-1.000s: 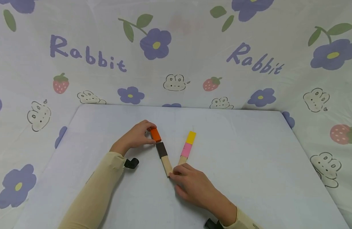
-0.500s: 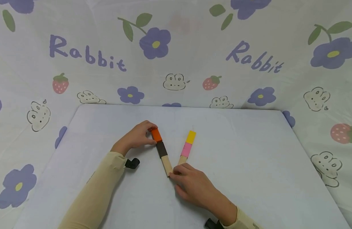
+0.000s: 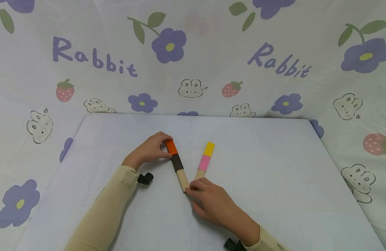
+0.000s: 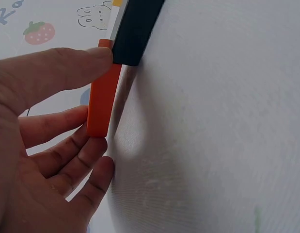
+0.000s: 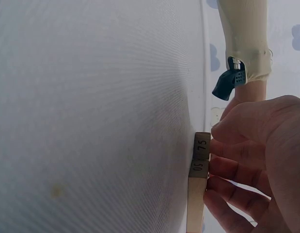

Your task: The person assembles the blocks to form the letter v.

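My left hand [image 3: 152, 148] pinches an orange block [image 3: 172, 147] between its thumb and fingers; in the left wrist view the thumb lies across that orange block [image 4: 102, 104]. The orange block touches the end of a black block [image 3: 177, 162], and a plain wooden block [image 3: 182, 180] continues that row toward me. My right hand [image 3: 211, 202] rests its fingertips against the near ends of the wooden blocks, hiding part of them. Its thumb stands clear of them. In the right wrist view, a marked block end [image 5: 202, 144] sits beside the fingers.
A second slanted row has a yellow block [image 3: 209, 149], a pink block [image 3: 204, 162] and a wooden block [image 3: 200, 174]. Both rows form a V on the white table [image 3: 274, 174]. A patterned cloth [image 3: 211, 62] hangs behind it. Black wrist devices [image 3: 145, 179] jut from the sleeves.
My left hand has slid the orange block slightly toward the black block, and the small gap between them has closed. My right hand has stayed in place at the wooden blocks.
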Tool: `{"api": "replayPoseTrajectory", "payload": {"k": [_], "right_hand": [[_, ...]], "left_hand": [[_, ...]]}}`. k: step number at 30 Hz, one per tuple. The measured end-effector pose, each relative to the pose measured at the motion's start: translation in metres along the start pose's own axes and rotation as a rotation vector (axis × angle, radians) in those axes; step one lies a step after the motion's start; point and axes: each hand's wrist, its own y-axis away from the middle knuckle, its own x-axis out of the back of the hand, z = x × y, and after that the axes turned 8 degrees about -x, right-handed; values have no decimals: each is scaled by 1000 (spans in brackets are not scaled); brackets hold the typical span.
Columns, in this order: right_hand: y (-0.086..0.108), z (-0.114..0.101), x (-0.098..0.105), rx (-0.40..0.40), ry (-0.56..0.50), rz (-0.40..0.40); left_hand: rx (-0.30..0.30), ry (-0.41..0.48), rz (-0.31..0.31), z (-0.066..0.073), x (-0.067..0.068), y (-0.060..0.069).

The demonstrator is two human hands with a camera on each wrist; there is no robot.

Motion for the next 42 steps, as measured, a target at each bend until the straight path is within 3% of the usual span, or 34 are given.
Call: {"api": "replayPoseTrajectory", "payload": {"k": [17,33,38,42], "right_hand": [[1,1,-1,5,-9,3],[-5,9,1,-33,-112,-36],[-2,12,1,-13,-148,-17],[3,20,2,23,-184,52]], "left_hand": [[-3,12,11,-3,-3,3],[-10,60,33,-4,-7,7],[21,65,38,-2,-7,18],[34,-1,47,11,-8,35]]}}
